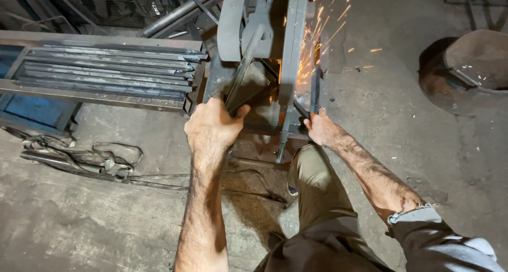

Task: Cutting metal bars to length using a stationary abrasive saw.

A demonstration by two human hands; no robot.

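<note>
I am gripping the heavy, stiff saw lever (244,71) with my left hand (211,126), my right hand (321,128) closed around the thin steel bar (315,89).

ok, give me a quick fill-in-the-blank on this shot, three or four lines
1. The left hand grips the saw's ____.
2. Orange ____ fly up above the right hand.
3. Cut metal bars lie stacked on the person's ____ side.
4. The right hand holds a thin metal ____ at the saw.

Missing words: handle; sparks; left; bar
</note>
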